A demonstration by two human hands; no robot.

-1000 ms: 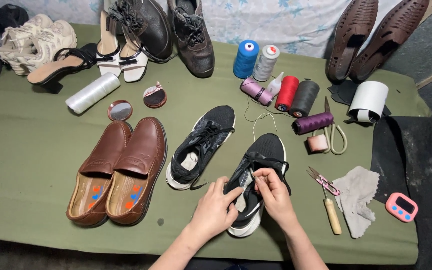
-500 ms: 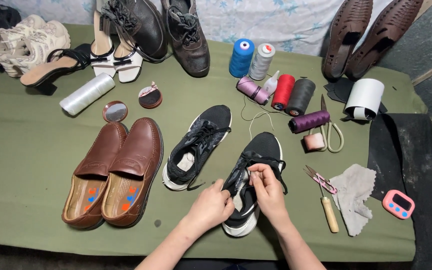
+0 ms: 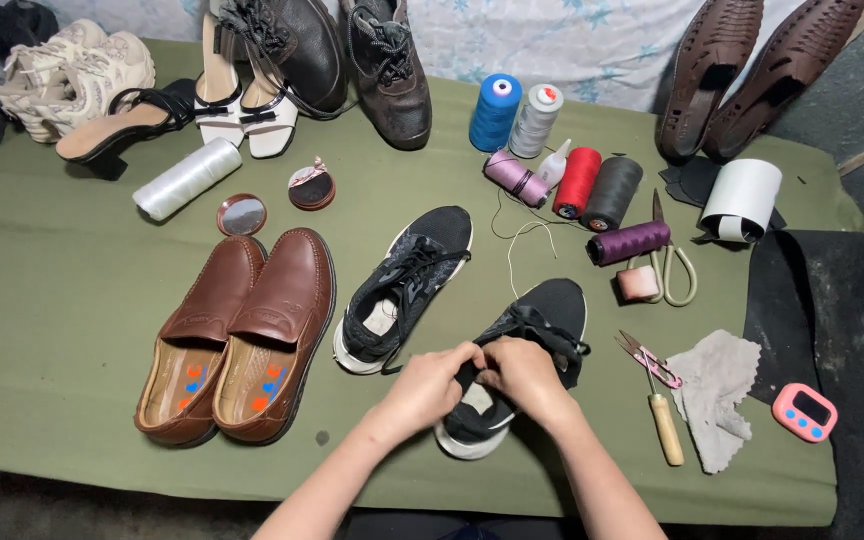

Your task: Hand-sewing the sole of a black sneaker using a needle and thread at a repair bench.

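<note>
At the near edge of the green tabletop [image 3: 52,330], the left hand [image 3: 430,388] and right hand [image 3: 524,378] meet, both closed and gripping the heel opening of a black sneaker [image 3: 527,345] lying toe away. Just left of it lies its mate, a second black sneaker [image 3: 407,285]. Right of the hands lie an awl [image 3: 664,425] and a grey cloth [image 3: 717,395]. Brown loafers [image 3: 237,335] sit toward the left edge. Thread spools [image 3: 577,185] stand near the far edge.
</note>
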